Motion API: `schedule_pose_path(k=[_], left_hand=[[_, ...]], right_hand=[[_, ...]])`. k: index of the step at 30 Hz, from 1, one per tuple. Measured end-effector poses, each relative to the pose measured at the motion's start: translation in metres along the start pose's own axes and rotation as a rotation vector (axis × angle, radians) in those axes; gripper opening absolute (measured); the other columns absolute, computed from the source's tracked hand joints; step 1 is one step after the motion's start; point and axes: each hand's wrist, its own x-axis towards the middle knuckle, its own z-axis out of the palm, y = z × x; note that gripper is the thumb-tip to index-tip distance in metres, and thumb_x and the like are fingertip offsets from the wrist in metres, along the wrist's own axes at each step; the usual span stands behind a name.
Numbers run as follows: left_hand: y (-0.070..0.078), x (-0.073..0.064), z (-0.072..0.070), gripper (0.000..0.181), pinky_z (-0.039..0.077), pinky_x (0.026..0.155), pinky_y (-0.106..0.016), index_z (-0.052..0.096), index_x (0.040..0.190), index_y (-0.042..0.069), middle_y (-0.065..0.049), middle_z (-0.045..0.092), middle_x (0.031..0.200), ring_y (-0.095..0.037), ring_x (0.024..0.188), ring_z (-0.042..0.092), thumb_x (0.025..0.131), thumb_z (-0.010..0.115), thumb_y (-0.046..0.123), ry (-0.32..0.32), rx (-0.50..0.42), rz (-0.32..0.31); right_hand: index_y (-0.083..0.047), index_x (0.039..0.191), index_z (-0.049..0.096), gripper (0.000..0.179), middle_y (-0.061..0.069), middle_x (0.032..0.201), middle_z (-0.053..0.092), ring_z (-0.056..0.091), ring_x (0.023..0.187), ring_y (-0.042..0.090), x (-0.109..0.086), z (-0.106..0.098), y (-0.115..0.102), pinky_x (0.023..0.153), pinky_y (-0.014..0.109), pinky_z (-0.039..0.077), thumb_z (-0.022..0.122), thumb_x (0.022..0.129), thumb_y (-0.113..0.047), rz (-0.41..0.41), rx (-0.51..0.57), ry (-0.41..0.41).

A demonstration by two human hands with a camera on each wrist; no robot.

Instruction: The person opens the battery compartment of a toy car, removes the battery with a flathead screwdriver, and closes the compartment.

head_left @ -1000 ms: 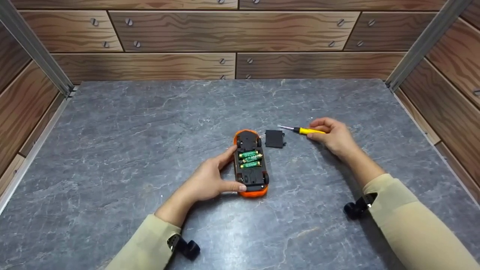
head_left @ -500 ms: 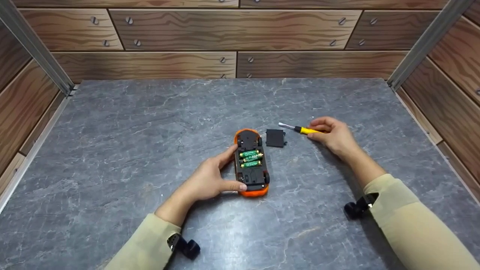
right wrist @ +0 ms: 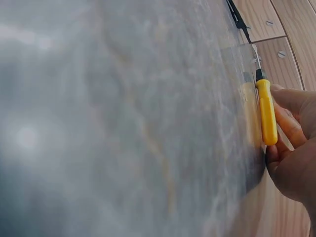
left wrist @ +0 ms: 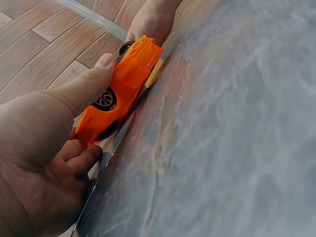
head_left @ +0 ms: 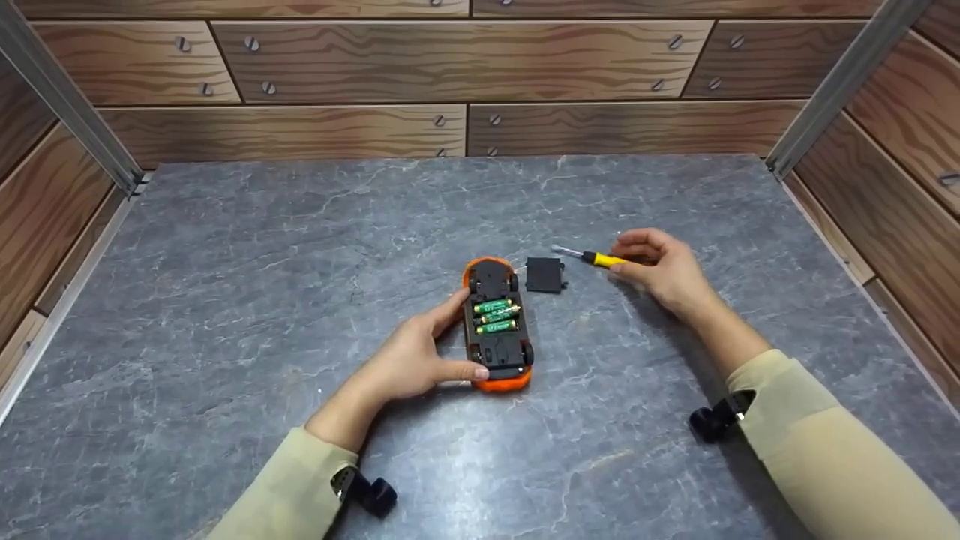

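Observation:
An orange toy car [head_left: 491,356] lies upside down on the table, its black underside showing and several green batteries [head_left: 496,316] in its battery bay. My left hand [head_left: 409,356] grips the car from the left, thumb over its near end and fingers along its side; the left wrist view shows the thumb by a wheel [left wrist: 105,100]. A square black battery cover [head_left: 544,275] lies just right of the car. Further right, my right hand [head_left: 664,274] holds the yellow handle of a screwdriver [head_left: 600,259] between thumb and fingers, low at the tabletop, its metal shaft pointing left.
The grey marbled table [head_left: 262,300] reaches back to a wood-patterned wall [head_left: 360,64]. Metal posts [head_left: 847,86] stand at both back corners. A small black wrist camera [head_left: 709,424] sits at each sleeve cuff.
The screwdriver has turned a little about its shaft, and my right thumb now covers more of its handle. My left hand and the car stay put; the head view has shifted slightly.

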Motion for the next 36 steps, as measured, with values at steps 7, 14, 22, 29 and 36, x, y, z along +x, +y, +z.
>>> schedule_pose_path(k=[7,14,22,29,36], left_hand=[[0.003,-0.002,-0.001,0.119,0.025,0.128,-0.039,0.029,0.169,0.016,-0.013,0.039,0.167,-0.023,0.154,0.035,0.075,0.099,0.035,0.02,0.047,-0.015],[0.011,-0.006,-0.005,0.116,0.026,0.128,-0.041,0.029,0.169,0.017,-0.011,0.041,0.166,-0.024,0.154,0.036,0.077,0.097,0.035,0.022,0.062,-0.018],[0.034,-0.018,-0.013,0.104,0.022,0.129,-0.047,0.032,0.168,0.014,-0.005,0.032,0.171,-0.027,0.156,0.032,0.086,0.089,0.045,0.001,0.273,0.09],[0.048,-0.033,-0.013,0.097,0.014,0.128,-0.06,0.036,0.166,0.01,-0.008,0.031,0.172,-0.039,0.157,0.027,0.092,0.078,0.056,-0.076,0.604,0.23],[0.049,-0.046,-0.011,0.096,0.015,0.127,-0.063,0.038,0.165,0.011,-0.008,0.032,0.171,-0.038,0.157,0.029,0.093,0.071,0.065,-0.153,0.831,0.348]], right_hand=[[0.003,0.136,0.064,0.045,0.019,0.13,0.073,0.065,0.123,0.029,-0.006,0.007,-0.017,0.099,0.033,0.05,0.079,0.096,-0.008,-0.127,-0.096,0.04],[-0.002,0.14,0.065,0.049,0.014,0.137,0.07,0.062,0.131,0.033,-0.017,0.026,-0.039,0.113,0.053,0.046,0.08,0.094,-0.006,-0.258,-0.209,-0.008],[-0.006,0.151,0.058,0.061,0.016,0.151,0.06,0.053,0.141,0.039,-0.033,0.047,-0.062,0.12,0.056,0.038,0.08,0.095,-0.016,-0.496,-0.446,-0.166],[-0.012,0.158,0.051,0.063,0.013,0.161,0.05,0.043,0.15,0.038,-0.04,0.061,-0.068,0.117,0.068,0.035,0.072,0.099,-0.013,-0.607,-0.626,-0.294],[-0.017,0.165,0.041,0.067,0.009,0.17,0.037,0.032,0.156,0.036,-0.043,0.063,-0.07,0.118,0.07,0.032,0.067,0.103,-0.014,-0.577,-0.735,-0.406]])
